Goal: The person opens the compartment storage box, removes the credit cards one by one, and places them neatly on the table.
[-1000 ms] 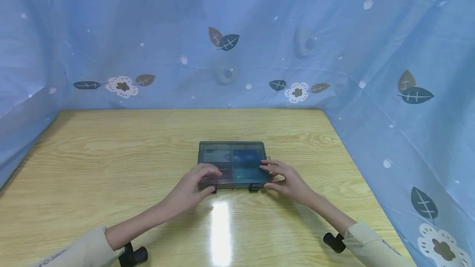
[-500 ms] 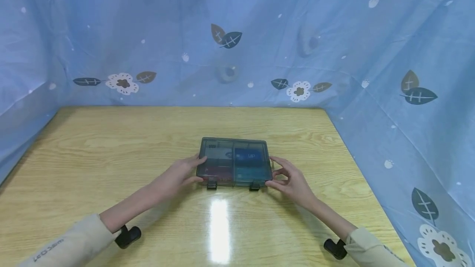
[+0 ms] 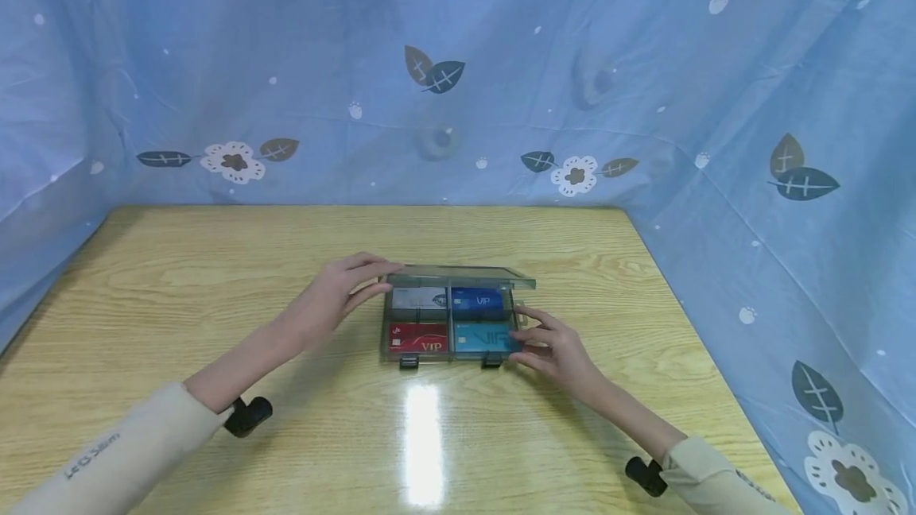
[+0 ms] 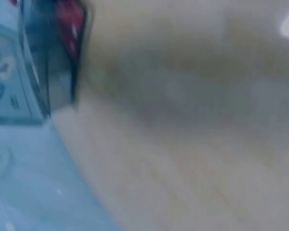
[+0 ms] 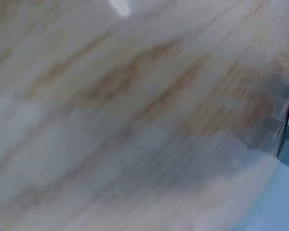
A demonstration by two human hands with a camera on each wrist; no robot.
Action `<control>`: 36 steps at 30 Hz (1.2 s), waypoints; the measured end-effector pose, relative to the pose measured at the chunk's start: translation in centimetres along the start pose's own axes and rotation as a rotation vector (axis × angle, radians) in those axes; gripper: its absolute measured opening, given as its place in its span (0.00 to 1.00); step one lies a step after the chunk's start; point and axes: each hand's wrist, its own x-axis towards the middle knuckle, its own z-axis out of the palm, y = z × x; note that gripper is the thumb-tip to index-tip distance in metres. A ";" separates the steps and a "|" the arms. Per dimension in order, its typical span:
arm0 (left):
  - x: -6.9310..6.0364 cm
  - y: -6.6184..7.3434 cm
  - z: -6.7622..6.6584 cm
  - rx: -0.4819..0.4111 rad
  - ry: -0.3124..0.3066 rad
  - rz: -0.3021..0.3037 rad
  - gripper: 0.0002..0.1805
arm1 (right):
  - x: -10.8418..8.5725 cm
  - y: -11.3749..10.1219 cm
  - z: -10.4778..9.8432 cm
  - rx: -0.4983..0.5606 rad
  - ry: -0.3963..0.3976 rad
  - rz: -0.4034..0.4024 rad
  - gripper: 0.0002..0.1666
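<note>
A translucent grey box [image 3: 451, 332] sits on the table, its clear lid [image 3: 465, 272] raised at the back. Inside are four-sided compartments holding cards: a silver card [image 3: 415, 299], a dark blue VIP card [image 3: 475, 300], a red VIP card [image 3: 415, 337] and a light blue VIP card [image 3: 479, 337]. My left hand [image 3: 336, 292] holds the lid by its left edge, fingers above and thumb lower. My right hand [image 3: 561, 348] grips the right side of the box near its front corner. In the left wrist view the tilted lid [image 4: 9, 77] shows at upper left.
Two black latches, a left latch [image 3: 409, 362] and a right latch [image 3: 491, 360], hang on the box's front. Wooden table [image 3: 215, 284] surrounds the box. A blue patterned curtain [image 3: 322, 62] encloses the back and sides.
My left hand has gone from the box's front to its left side, then up with the lid. The lid has swung open, baring the cards. My right hand stays at the right side.
</note>
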 end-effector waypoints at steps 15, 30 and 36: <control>4.4 -6.6 0.8 0.027 0.135 0.143 0.27 | 0.4 1.0 -0.8 -0.075 -0.118 -0.128 0.11; 4.7 -8.9 5.0 -0.186 0.021 -0.338 0.48 | 0.5 1.0 -1.1 -0.091 -0.110 -0.078 0.12; 4.8 -8.8 5.0 -0.197 0.010 -0.417 0.42 | 0.7 1.0 -1.5 -0.100 -0.139 -0.042 0.12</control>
